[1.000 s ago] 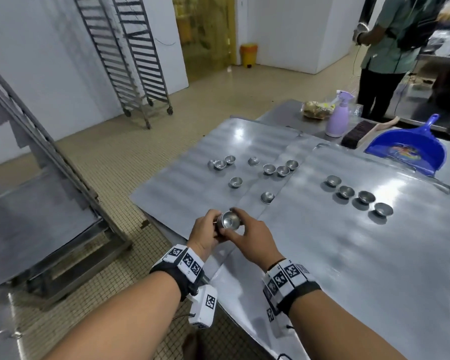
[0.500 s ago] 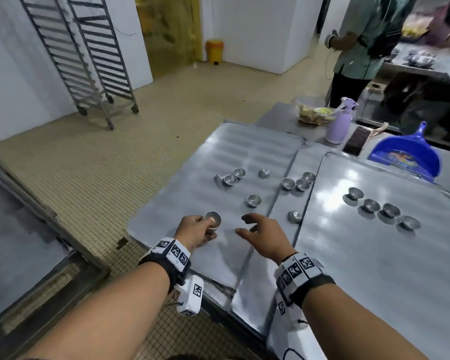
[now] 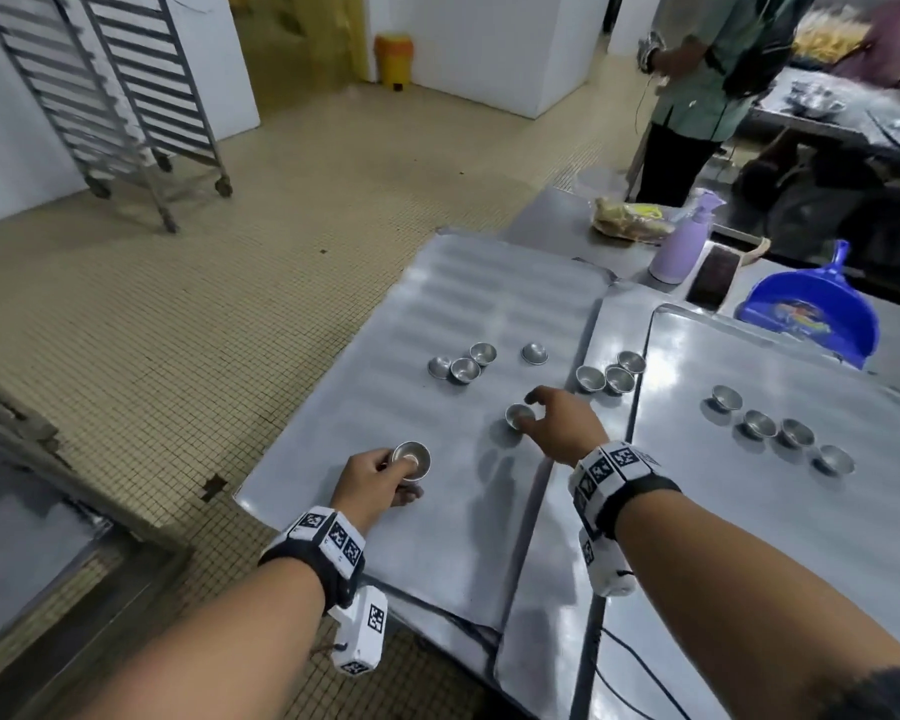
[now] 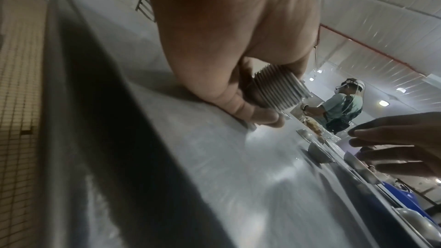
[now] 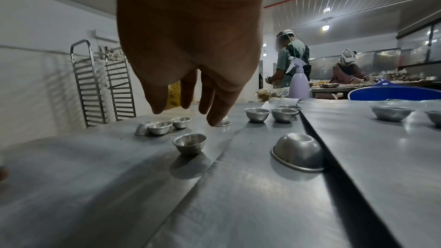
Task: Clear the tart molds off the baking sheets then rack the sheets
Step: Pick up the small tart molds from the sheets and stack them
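Note:
Small metal tart molds lie scattered on overlapping steel baking sheets [image 3: 365, 423]. My left hand [image 3: 393, 467] grips a nested stack of molds [image 3: 412, 459] near the left sheet's front edge; the stack's ribbed side [image 4: 279, 90] shows in the left wrist view. My right hand [image 3: 533, 410] hovers with straight fingers [image 5: 216, 114] over a single upright mold [image 5: 190, 143], apart from it. An upturned mold [image 5: 297, 151] lies just to the right of it. Three molds [image 3: 463, 363] cluster further back, three more [image 3: 611, 376] sit near the seam, and several [image 3: 780, 433] line the right sheet [image 3: 749, 537].
A tall wheeled sheet rack [image 3: 105, 96] stands across the tiled floor at the far left. A lilac spray bottle [image 3: 681, 246], a brush [image 3: 713, 275] and a blue dustpan [image 3: 811, 309] sit behind the sheets. A person [image 3: 707, 85] works at the table's far end.
My hands have parted. The left has drawn the mold stack left toward the sheet's edge. The right has let go of it and reached forward over the single mold.

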A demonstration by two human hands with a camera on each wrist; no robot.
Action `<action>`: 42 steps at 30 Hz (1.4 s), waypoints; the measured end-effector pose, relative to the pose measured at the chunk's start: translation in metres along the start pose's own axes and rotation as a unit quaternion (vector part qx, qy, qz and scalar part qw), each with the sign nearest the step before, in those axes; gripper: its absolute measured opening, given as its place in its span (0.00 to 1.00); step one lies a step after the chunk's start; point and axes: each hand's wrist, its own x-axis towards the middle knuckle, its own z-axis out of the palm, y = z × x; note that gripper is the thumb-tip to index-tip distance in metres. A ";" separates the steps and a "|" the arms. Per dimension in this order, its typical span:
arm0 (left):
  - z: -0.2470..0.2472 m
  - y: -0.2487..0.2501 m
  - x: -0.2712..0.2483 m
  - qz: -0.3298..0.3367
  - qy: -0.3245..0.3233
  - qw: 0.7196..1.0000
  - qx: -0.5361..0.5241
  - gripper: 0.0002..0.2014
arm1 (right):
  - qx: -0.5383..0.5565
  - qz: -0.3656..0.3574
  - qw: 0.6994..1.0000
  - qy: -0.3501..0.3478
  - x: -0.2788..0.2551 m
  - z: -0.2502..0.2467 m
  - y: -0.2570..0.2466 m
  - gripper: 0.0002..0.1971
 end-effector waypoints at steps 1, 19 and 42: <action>0.000 -0.001 0.000 0.002 0.002 1.000 -0.004 0.05 | -0.006 0.003 1.000 -0.008 0.007 0.003 -0.001 0.22; -0.004 0.000 0.008 -0.027 -0.003 0.999 -0.017 0.07 | -0.077 -0.031 0.994 -0.076 0.026 0.048 0.000 0.08; 0.012 0.015 0.000 0.027 0.031 0.994 -0.097 0.07 | 0.199 -0.150 0.968 -0.006 -0.056 0.072 -0.052 0.28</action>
